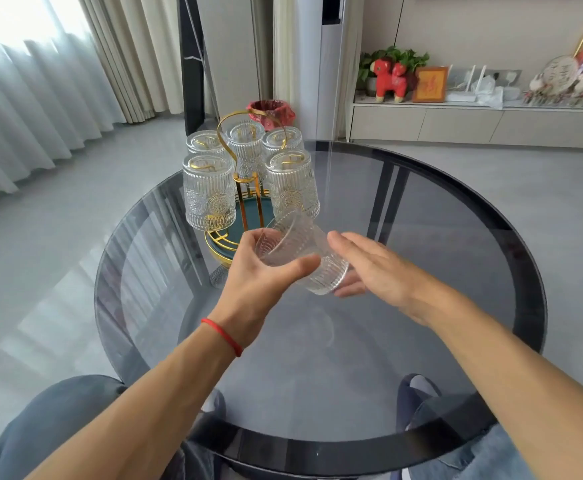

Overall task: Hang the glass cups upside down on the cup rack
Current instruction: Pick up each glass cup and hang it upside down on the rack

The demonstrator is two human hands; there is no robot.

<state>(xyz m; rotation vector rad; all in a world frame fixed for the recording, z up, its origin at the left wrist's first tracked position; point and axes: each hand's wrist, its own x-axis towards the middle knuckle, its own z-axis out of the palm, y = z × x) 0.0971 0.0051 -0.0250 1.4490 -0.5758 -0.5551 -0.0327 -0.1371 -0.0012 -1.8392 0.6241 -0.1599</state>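
Note:
A gold wire cup rack with a dark green base stands at the far left of the round glass table. Several ribbed glass cups hang upside down on it, the nearest at front left and front right. One more ribbed glass cup lies tilted on its side in the air just in front of the rack. My left hand grips it from the left, thumb across its side. My right hand is beside it, fingers stretched flat, with fingertips under the cup's rim end.
The smoked round glass table has a dark rim and legs showing through it. A red bin stands on the floor behind the rack. My knees and slippers are under the near edge. A low cabinet with ornaments runs along the right wall.

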